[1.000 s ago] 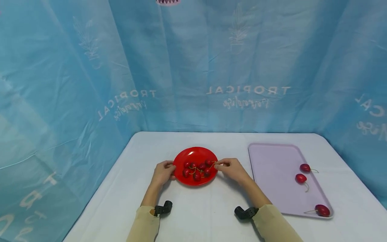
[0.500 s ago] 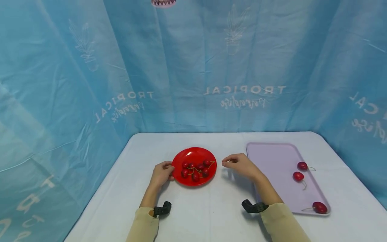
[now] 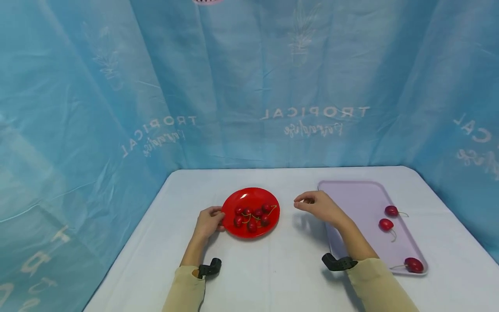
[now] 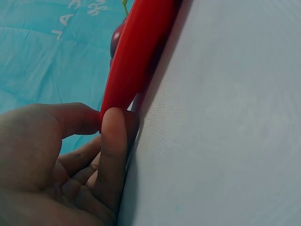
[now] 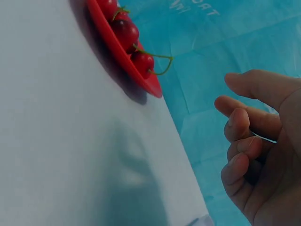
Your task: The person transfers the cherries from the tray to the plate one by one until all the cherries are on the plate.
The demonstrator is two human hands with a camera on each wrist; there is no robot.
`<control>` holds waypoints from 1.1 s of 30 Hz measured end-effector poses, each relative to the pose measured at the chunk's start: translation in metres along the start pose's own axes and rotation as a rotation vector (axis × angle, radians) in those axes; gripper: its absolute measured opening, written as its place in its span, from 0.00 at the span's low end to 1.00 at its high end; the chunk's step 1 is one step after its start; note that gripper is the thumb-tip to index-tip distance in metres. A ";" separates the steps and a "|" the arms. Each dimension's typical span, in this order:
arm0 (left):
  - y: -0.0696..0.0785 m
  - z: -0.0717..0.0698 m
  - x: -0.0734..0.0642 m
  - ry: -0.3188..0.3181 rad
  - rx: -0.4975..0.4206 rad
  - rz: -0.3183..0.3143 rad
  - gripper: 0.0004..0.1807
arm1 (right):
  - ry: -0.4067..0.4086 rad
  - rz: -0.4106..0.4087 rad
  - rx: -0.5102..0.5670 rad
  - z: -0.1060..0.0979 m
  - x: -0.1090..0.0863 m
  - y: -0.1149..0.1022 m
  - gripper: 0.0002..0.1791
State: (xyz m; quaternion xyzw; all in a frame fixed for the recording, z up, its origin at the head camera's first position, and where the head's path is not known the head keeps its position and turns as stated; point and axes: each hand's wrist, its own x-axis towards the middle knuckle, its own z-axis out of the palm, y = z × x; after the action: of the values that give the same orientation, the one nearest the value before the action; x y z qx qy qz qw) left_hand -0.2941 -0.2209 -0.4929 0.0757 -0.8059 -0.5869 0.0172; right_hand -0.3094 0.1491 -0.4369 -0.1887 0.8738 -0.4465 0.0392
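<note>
A round red plate bears several dark red cherries with green stems. My left hand pinches its left rim; in the left wrist view the thumb lies over the edge and a finger under it. To the right of the plate, my right hand hovers above the white table with nothing in it. The right wrist view shows its thumb and index finger apart and the other fingers loosely bent, away from the plate.
A lilac tray lies on the right of the white table, partly behind my right arm. On it are three cherries: one and another along the right side, a third in the near corner. A blue printed curtain hangs behind.
My right hand has left the plate's right rim and moved right, up toward the tray. The left hand has stayed on the left rim, and the plate has hardly moved.
</note>
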 end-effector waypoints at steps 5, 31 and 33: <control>0.005 0.001 0.000 0.006 0.003 -0.018 0.18 | 0.025 -0.007 -0.031 -0.016 -0.009 0.002 0.14; 0.001 -0.002 -0.001 -0.008 -0.014 -0.003 0.19 | 0.166 0.031 -0.069 -0.071 -0.057 0.038 0.21; 0.001 -0.002 -0.002 -0.008 -0.013 0.000 0.19 | 0.167 0.045 -0.073 -0.073 -0.061 0.042 0.23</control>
State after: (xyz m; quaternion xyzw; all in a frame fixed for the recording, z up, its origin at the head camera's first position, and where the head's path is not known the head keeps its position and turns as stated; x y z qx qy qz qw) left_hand -0.2924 -0.2218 -0.4913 0.0732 -0.8020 -0.5926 0.0145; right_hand -0.2827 0.2495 -0.4325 -0.1323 0.8936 -0.4278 -0.0306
